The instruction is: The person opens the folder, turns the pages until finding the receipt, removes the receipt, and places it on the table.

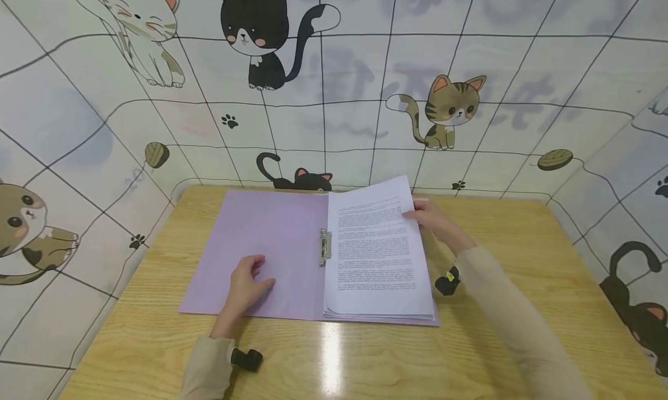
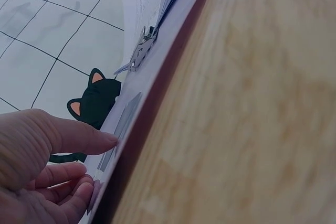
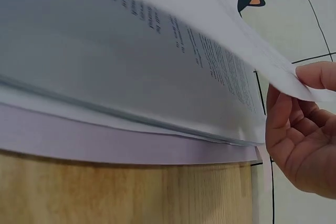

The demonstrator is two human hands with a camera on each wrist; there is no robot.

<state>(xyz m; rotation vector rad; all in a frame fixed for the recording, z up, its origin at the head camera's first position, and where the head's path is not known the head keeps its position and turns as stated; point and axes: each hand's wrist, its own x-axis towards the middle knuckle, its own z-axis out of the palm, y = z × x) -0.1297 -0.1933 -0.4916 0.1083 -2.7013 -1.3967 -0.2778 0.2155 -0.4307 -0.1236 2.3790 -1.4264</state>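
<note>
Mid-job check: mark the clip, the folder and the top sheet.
Clip (image 2: 140,54), left wrist view: its metal body.
Folder (image 1: 279,229), head view: bare inside of its left cover.
Top sheet (image 1: 373,244), head view: middle of its printed face.

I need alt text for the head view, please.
A right hand pinches printed paper at its right edge in an open purple folder on a wooden table; the left hand is over the folder's left side. Cartoon cats decorate the wall behind.
</note>
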